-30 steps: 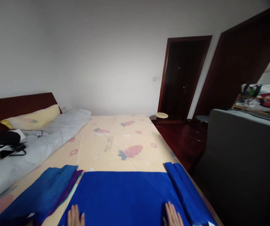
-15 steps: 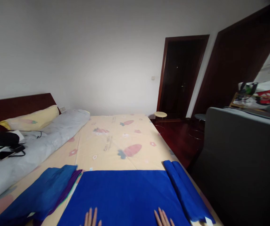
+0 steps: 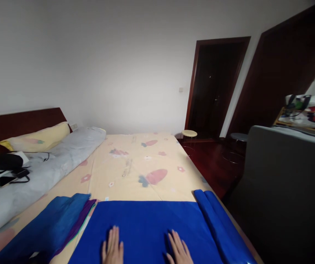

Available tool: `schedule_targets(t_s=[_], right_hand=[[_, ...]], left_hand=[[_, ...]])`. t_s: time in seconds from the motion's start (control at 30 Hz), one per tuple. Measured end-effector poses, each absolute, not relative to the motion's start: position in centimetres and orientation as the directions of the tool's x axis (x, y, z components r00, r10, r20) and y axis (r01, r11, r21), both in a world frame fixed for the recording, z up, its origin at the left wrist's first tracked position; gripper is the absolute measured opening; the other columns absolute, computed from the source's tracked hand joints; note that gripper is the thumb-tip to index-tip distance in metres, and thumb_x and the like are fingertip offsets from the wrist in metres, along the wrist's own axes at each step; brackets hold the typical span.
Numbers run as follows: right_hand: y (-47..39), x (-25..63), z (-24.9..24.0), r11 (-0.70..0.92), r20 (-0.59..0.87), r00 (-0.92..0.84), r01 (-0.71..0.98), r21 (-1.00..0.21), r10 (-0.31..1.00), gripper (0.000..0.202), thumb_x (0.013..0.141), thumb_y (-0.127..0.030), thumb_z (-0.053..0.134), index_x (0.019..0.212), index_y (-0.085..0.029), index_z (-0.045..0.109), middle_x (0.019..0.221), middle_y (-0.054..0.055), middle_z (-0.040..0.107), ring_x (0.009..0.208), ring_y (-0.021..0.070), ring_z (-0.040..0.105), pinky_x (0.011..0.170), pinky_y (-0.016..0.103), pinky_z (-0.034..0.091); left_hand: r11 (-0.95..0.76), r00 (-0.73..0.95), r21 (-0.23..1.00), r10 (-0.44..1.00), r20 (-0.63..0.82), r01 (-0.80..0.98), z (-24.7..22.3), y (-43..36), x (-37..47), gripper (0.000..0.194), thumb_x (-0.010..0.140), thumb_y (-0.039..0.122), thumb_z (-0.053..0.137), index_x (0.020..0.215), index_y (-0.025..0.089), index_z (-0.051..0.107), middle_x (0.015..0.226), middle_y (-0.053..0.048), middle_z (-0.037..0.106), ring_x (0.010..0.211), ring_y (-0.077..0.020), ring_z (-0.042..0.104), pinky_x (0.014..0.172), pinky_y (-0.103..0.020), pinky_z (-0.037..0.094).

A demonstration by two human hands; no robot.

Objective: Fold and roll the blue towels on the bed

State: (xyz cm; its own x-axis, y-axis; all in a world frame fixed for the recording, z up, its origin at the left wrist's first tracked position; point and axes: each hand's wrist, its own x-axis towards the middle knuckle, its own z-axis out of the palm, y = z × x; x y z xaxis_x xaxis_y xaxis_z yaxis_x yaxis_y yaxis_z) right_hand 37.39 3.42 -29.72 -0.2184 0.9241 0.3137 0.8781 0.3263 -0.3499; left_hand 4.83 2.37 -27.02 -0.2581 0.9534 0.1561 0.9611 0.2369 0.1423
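A bright blue cloth (image 3: 146,223) lies spread flat on the near end of the bed (image 3: 135,172). My left hand (image 3: 113,249) rests palm down on it, fingers together and pointing away from me. A hand's width to the right, my right hand (image 3: 178,250) lies flat on the same cloth, fingers slightly spread. Neither hand grips anything. A folded blue cloth (image 3: 220,227) lies along the bed's right edge. At the left sits a pile of blue and purple cloths (image 3: 52,227).
A grey rolled duvet (image 3: 36,172), a yellow pillow (image 3: 40,137) and a dark bag with a phone (image 3: 3,168) lie at the left by the headboard. A grey sofa back (image 3: 289,183) stands right. Two small stools (image 3: 189,134) and dark doors are behind.
Both hands have slid inward across the blue cloth toward its middle and reach farther up it; they were near its left and right sides a second ago.
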Motion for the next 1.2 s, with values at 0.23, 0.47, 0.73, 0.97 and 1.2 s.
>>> schedule_targets(t_s=[0.23,0.47,0.73,0.97,1.2], right_hand=[[10.9,28.5,-25.8,0.481,0.203,-0.438,0.752,-0.451,0.876,0.054,0.095,-0.033,0.036,0.146,-0.028,0.022,0.152,0.003,0.027,0.14,0.0248,0.03,0.114,0.047,0.031],[15.0,39.7,-26.4,0.204,0.13,-0.169,0.917,-0.342,0.977,0.059,0.093,-0.057,0.031,0.145,-0.029,0.028,0.154,0.005,0.027,0.142,0.0252,0.023,0.116,0.053,0.022],[15.5,50.4,-28.5,0.0,0.178,0.064,0.941,-0.337,0.982,0.071,0.09,-0.062,0.032,0.147,-0.02,0.026,0.157,0.008,0.021,0.145,0.023,0.013,0.118,0.045,0.02],[16.1,51.2,-29.5,-0.035,0.181,0.109,0.929,-0.37,0.977,0.077,0.089,-0.063,0.029,0.147,-0.014,0.027,0.158,0.011,0.019,0.144,0.0244,0.02,0.117,0.042,0.025],[16.5,41.9,-27.2,0.012,0.275,0.069,0.959,-0.283,0.959,0.065,0.092,-0.043,0.022,0.143,-0.003,0.034,0.15,0.018,0.033,0.142,0.0308,0.025,0.116,0.054,0.021]], left_hand=[[-0.175,0.181,0.205,0.983,-0.012,0.963,-24.5,10.2,15.3,0.057,0.09,0.021,0.025,0.146,0.03,0.015,0.156,0.004,0.018,0.145,-0.0192,0.021,0.119,-0.046,0.023],[0.082,-0.079,0.096,0.996,-0.034,0.992,-24.0,14.1,4.2,0.053,0.094,0.043,0.021,0.146,0.032,0.019,0.158,0.0,0.021,0.145,-0.0201,0.02,0.118,-0.05,0.017],[0.35,-0.349,-0.022,0.935,0.057,0.936,-25.1,13.6,-7.8,0.061,0.092,0.049,0.018,0.149,0.026,0.017,0.16,-0.001,0.015,0.147,-0.019,0.015,0.117,-0.044,0.016],[0.416,-0.418,0.044,0.906,0.063,0.908,-25.5,14.3,-10.3,0.062,0.091,0.048,0.021,0.149,0.025,0.019,0.158,-0.001,0.023,0.145,-0.0207,0.021,0.113,-0.045,0.027],[0.156,-0.161,0.039,0.972,0.172,0.987,-25.6,13.3,3.0,0.055,0.092,0.03,0.018,0.147,0.024,0.021,0.155,0.0,0.03,0.146,-0.0216,0.016,0.119,-0.049,0.015]])
